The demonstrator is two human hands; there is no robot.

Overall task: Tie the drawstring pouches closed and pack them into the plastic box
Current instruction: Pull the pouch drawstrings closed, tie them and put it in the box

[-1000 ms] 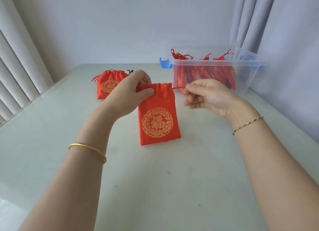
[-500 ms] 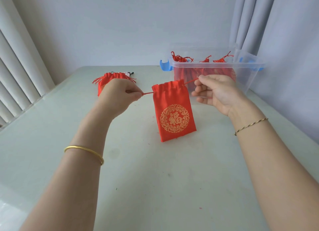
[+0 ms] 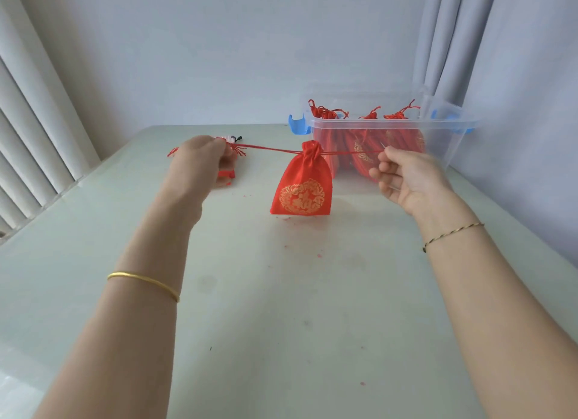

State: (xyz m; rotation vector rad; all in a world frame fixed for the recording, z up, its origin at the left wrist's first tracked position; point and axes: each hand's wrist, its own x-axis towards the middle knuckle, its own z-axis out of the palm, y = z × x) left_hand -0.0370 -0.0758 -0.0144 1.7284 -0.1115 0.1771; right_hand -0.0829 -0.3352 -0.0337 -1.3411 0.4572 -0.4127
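Your hands have pulled well apart in half a second, and the red pouch [image 3: 301, 190], its mouth wide moments ago, is now cinched to a pucker: closing looks done, knotting and packing remain. Your left hand [image 3: 203, 159] pinches one end of the taut drawstring [image 3: 269, 148], your right hand [image 3: 406, 180] the other, spare fingers loosely curled. The pouch hangs between them over the table [image 3: 281, 324], just before the plastic box [image 3: 450, 143] of packed pouches [image 3: 359, 140]

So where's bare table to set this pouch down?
Bare: table nearer than the pouch held by its drawstring, and the left edge by the blinds. Crowded: spare pouches behind the left hand, plastic box beyond the right hand.
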